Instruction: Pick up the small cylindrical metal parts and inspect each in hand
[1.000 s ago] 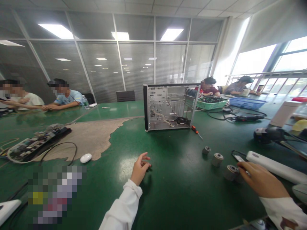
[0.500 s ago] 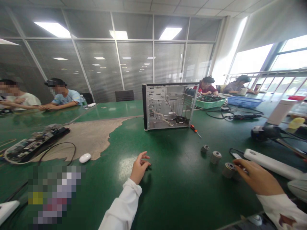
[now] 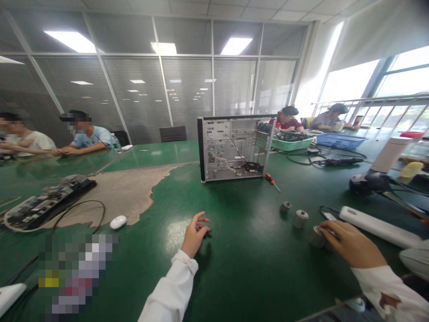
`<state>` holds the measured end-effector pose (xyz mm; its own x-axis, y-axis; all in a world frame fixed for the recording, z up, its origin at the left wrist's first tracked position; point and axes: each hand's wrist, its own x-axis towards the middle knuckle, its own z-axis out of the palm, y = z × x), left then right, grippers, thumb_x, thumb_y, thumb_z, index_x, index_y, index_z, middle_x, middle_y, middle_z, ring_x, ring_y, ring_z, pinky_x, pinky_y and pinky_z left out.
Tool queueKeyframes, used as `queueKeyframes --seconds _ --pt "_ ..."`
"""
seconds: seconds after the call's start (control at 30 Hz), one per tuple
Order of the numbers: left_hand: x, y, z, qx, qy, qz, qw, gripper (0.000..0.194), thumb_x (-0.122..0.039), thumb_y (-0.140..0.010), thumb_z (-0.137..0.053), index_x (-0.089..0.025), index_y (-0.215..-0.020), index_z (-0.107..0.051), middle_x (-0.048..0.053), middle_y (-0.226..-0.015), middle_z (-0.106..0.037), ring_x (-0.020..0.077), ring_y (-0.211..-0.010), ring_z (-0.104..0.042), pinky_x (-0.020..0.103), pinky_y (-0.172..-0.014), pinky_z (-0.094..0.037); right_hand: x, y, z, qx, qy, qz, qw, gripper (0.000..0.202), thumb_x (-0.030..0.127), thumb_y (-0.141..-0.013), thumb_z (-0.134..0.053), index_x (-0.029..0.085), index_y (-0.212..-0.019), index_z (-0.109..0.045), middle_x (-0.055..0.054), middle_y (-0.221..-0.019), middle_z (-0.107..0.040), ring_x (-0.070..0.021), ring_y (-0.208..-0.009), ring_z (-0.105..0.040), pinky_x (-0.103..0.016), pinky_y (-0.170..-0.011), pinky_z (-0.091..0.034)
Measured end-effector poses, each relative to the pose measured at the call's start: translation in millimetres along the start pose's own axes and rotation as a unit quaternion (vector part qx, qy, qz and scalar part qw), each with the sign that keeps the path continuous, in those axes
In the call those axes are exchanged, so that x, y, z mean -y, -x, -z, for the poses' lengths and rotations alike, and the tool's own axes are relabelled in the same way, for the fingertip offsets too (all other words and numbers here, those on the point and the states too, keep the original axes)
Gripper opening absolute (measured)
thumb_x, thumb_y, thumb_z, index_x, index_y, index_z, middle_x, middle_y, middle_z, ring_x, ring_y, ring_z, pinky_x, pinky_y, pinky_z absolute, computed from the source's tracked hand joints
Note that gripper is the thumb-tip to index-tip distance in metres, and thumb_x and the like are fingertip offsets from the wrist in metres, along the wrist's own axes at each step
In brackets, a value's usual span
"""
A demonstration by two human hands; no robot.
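Observation:
Three short grey metal cylinders stand in a slanting row on the green table: a small far one [image 3: 285,207], a middle one [image 3: 300,219] and a near one [image 3: 316,238]. My right hand [image 3: 355,243] comes in from the right, its thumb and fingers closed at the near cylinder's top and right side. The hand hides part of that cylinder. My left hand [image 3: 196,233] hovers over the table's middle, fingers loosely bent and apart, holding nothing. Beyond it stands an open computer case [image 3: 236,150], with an orange-and-black screwdriver [image 3: 271,180] by its right corner.
A white power strip [image 3: 375,226] lies right of my right hand, near a black tool [image 3: 365,184]. Green [image 3: 293,143] and blue baskets [image 3: 342,141] stand behind. On the left are a circuit assembly [image 3: 50,201] and a white oval object [image 3: 118,222]. Several people sit around.
My right hand has moved slightly left, onto the near cylinder's top edge. My left hand stays where it was. The whole view has shifted a little.

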<state>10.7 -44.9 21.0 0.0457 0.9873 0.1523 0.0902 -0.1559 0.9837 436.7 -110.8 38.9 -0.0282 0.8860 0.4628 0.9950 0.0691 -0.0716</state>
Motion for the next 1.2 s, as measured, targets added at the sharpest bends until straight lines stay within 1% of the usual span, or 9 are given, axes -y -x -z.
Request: queueKeyframes --seconds 0.17,0.3,0.47,0.63,0.77,0.83,0.93,1.07,1.2 --pt "0 0 -0.3 -0.003 0.002 0.0 1.0 0.043 -0.015 -0.063 -0.049 -0.016 -0.106 -0.043 0.004 -0.089 -0.055 0.0109 -0.062 -0.058 0.023 -0.054 -0.043 1 -15 1 -0.014 0.038 0.011 0.999 0.03 0.04 -0.074 -0.039 0.02 -0.088 -0.056 -0.009 -0.097 -0.058 -0.0237 -0.086 -0.054 -0.035 -0.072 -0.04" --pt "-2 0 -0.5 0.001 0.001 0.005 1.0 0.043 -0.014 -0.064 -0.049 -0.016 -0.106 -0.042 0.005 -0.09 -0.054 0.0106 -0.063 -0.058 0.022 -0.054 -0.042 14 -45 1 0.07 0.066 -0.009 0.995 0.035 0.041 -0.075 -0.036 0.022 -0.097 -0.053 -0.008 -0.098 -0.059 -0.0242 -0.088 -0.054 -0.036 -0.07 -0.038" --pt "-4 0 -0.6 -0.006 0.004 0.009 1.0 0.043 -0.015 -0.063 -0.05 -0.016 -0.105 -0.043 0.004 -0.089 -0.055 0.0102 -0.062 -0.058 0.022 -0.053 -0.042 33 -77 -3 0.211 0.108 -0.066 0.969 0.036 0.037 -0.073 -0.036 0.022 -0.103 -0.047 -0.009 -0.094 -0.061 -0.0271 -0.089 -0.055 -0.042 -0.069 -0.035" --pt "-2 0 -0.9 -0.004 0.003 0.006 1.0 0.043 -0.015 -0.062 -0.05 -0.016 -0.105 -0.044 0.004 -0.088 -0.055 0.0103 -0.061 -0.058 0.022 -0.053 -0.042 50 -80 -2 0.233 0.103 -0.078 0.964 0.036 0.031 -0.072 -0.036 0.018 -0.104 -0.044 -0.011 -0.088 -0.062 -0.0269 -0.086 -0.056 -0.04 -0.067 -0.033" --pt "-1 0 -1.6 0.0 0.001 -0.001 1.0 0.043 -0.014 -0.063 -0.049 -0.016 -0.105 -0.044 0.004 -0.089 -0.055 0.0104 -0.062 -0.058 0.023 -0.055 -0.043 91 -71 1 0.209 0.097 -0.002 0.973 0.033 0.028 -0.07 -0.038 0.018 -0.101 -0.046 -0.011 -0.085 -0.062 -0.0256 -0.083 -0.056 -0.035 -0.066 -0.032" --pt "-1 1 -1.7 0.003 -0.001 -0.002 1.0 0.043 -0.013 -0.063 -0.049 -0.016 -0.105 -0.043 0.004 -0.089 -0.055 0.0103 -0.062 -0.058 0.023 -0.056 -0.043 122 -68 0 0.182 0.078 0.059 0.978 0.034 0.024 -0.069 -0.04 0.017 -0.102 -0.046 -0.011 -0.085 -0.061 -0.0246 -0.084 -0.055 -0.033 -0.067 -0.032" --pt "-2 2 -1.1 0.004 -0.003 -0.001 1.0 0.044 -0.013 -0.063 -0.048 -0.015 -0.106 -0.042 0.005 -0.089 -0.054 0.0105 -0.063 -0.057 0.023 -0.056 -0.043 170 -66 -5 0.176 0.004 0.146 0.973 0.037 0.02 -0.066 -0.044 0.017 -0.103 -0.046 -0.008 -0.081 -0.061 -0.0218 -0.081 -0.054 -0.028 -0.065 -0.033" --pt "-3 3 -0.5 0.004 0.0 -0.003 1.0 0.045 -0.011 -0.062 -0.047 -0.016 -0.106 -0.043 0.005 -0.089 -0.055 0.0103 -0.062 -0.057 0.023 -0.056 -0.043 224 -70 -13 0.158 -0.08 0.21 0.961 0.032 0.02 -0.066 -0.047 0.018 -0.098 -0.049 -0.006 -0.079 -0.061 -0.0193 -0.077 -0.053 -0.026 -0.066 -0.034" --pt "-6 5 -1.6 0.002 0.001 -0.018 1.0 0.046 -0.006 -0.06 -0.045 -0.016 -0.105 -0.045 0.005 -0.089 -0.056 0.0118 -0.071 -0.056 0.024 -0.06 -0.044 260 -74 -21 0.127 -0.156 0.249 0.948 0.02 0.021 -0.069 -0.048 0.018 -0.088 -0.052 -0.004 -0.078 -0.06 -0.0176 -0.077 -0.051 -0.026 -0.069 -0.036"
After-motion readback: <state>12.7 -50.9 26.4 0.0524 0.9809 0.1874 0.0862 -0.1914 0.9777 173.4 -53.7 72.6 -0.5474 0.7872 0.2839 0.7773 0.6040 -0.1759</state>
